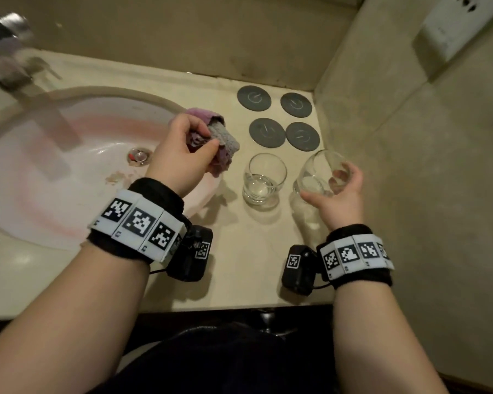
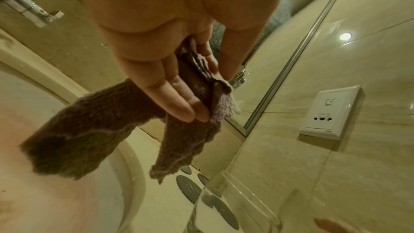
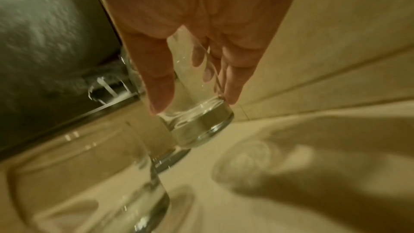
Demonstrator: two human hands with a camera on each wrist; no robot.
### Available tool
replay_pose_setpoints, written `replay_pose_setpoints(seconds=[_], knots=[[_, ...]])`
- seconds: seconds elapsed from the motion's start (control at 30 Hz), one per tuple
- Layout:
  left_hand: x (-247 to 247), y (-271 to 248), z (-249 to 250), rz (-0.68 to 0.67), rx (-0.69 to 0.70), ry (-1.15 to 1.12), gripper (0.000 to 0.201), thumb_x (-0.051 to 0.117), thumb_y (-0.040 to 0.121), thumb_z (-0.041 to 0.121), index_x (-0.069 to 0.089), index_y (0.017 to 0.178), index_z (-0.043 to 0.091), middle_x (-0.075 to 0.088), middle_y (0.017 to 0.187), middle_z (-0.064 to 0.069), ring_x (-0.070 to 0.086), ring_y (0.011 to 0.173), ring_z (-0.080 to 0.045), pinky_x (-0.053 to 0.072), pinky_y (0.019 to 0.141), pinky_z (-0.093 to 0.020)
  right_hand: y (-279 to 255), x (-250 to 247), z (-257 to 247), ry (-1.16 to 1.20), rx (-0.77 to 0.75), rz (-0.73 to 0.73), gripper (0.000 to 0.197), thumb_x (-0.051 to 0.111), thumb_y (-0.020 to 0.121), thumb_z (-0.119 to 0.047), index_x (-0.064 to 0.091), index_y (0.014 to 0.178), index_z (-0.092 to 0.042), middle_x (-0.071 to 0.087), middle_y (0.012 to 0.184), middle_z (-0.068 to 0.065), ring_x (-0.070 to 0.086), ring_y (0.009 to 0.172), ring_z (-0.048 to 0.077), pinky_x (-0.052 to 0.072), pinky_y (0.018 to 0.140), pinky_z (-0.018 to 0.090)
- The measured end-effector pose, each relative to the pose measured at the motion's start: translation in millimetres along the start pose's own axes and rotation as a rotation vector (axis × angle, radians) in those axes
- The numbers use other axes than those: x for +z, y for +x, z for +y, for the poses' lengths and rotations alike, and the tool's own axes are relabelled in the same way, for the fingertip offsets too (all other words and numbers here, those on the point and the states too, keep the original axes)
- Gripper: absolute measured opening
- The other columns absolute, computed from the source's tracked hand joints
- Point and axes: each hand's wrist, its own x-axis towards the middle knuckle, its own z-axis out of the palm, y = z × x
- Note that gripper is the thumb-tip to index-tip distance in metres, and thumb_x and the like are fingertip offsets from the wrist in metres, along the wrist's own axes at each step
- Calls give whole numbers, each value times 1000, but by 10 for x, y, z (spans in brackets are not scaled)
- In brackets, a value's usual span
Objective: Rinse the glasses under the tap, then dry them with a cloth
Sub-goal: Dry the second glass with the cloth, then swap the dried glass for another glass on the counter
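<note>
the left hand (image 1: 180,155) is curled around a bunched purple and grey cloth (image 1: 225,143), held above the right edge of the sink (image 1: 40,172). from the left wrist view the fingers (image 2: 179,102) press the cloth (image 2: 89,127) against the palm, and two loose ends hang down over the basin.

the right hand (image 1: 336,191) holds a clear glass (image 1: 319,172) tilted, its mouth leaning away towards the wall, lifted a little off the counter (image 1: 239,265). the thumb lies along the near side and the other fingers wrap the far side, showing through the glass. in the right wrist view the thumb (image 3: 156,81) and fingers grip the glass (image 3: 197,116) on opposite sides, with the thick base pointing away from the palm.

a second glass (image 1: 264,177) stands upright on the counter just left of the held one, between it and the sink, apart from both hands. whether it holds a little water or only shows its thick base is hard to tell.

four round dark grey coasters (image 1: 279,118) lie in a two by two group on the counter behind the glasses, near the corner of the wall. the tap (image 1: 9,52) sits at the far left, blurred. a white socket plate (image 2: 331,112) is on the wall to the right.
</note>
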Motion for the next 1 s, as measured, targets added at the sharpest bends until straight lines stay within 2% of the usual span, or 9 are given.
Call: replay_pose_setpoints(seconds=[0.13, 0.2, 0.3, 0.5, 0.67, 0.8, 0.9, 0.93, 1.0], knots=[[13, -48, 11, 41, -13, -20, 13, 56, 92, 15, 45, 99, 19, 59, 103, -8, 61, 67, -17, 41, 42, -14, 116, 90, 166, -49, 22, -23, 91, 81, 65, -1, 31, 139, -18, 44, 134, 3, 41, 116, 10, 32, 102, 23], [33, -80, 37, 41, -24, -45, 14, 56, 92, 13, 45, 100, 16, 58, 95, -1, 63, 72, -17, 46, 44, -14, 167, 103, 197, -54, 26, -13, 90, 81, 65, 0, 32, 139, -18, 44, 134, 2, 43, 114, 11, 35, 103, 26], [27, -86, 52, 42, -32, -83, 13, 55, 92, 9, 45, 99, 14, 56, 88, 1, 62, 66, -10, 49, 48, -13, 218, 147, 200, -30, 37, 4, 90, 81, 65, 2, 32, 138, -19, 44, 134, 3, 47, 113, 15, 40, 103, 32], [-45, 5, -10, 70, -35, -70, 22, 59, 90, 14, 46, 83, 30, 57, 98, 1, 64, 80, -13, 58, 68, -25, 258, 221, 178, -52, 81, -29, 90, 80, 68, -2, 30, 140, -20, 43, 137, 1, 46, 116, 13, 38, 103, 32], [-72, 46, 0, 74, -37, -98, 21, 58, 91, 14, 46, 83, 30, 57, 103, -2, 64, 82, -15, 58, 69, -26, 253, 229, 158, -64, 109, -28, 89, 79, 69, 1, 29, 141, -18, 43, 137, 3, 45, 118, 13, 36, 100, 26], [-83, 67, 22, 64, -32, -133, 21, 58, 90, 14, 47, 83, 30, 57, 111, -5, 66, 95, -20, 58, 73, -30, 231, 237, 167, -81, 125, -24, 88, 76, 73, 1, 26, 143, -19, 42, 137, 0, 44, 115, 11, 36, 92, 20], [-80, 73, 36, 41, -25, -161, 21, 57, 91, 12, 47, 84, 28, 56, 109, -5, 66, 95, -21, 58, 72, -28, 230, 218, 131, -44, 228, -54, 93, 65, 76, 10, 15, 147, -25, 37, 145, 1, 44, 123, 17, 42, 103, 39], [-76, 71, 43, 34, -23, -172, 21, 57, 91, 11, 46, 84, 28, 56, 107, -4, 66, 95, -21, 58, 69, -25, 230, 191, 105, -41, 261, -60, 95, 61, 77, 12, 11, 148, -26, 35, 148, 3, 43, 127, 21, 40, 105, 40], [-74, 54, 62, 25, -14, -189, 21, 56, 91, 9, 46, 84, 26, 55, 103, -1, 65, 93, -22, 58, 64, -22, 215, 103, 3, -80, 266, -35, 89, 55, 81, 11, 9, 149, -23, 32, 151, 5, 42, 131, 24, 36, 100, 27]])
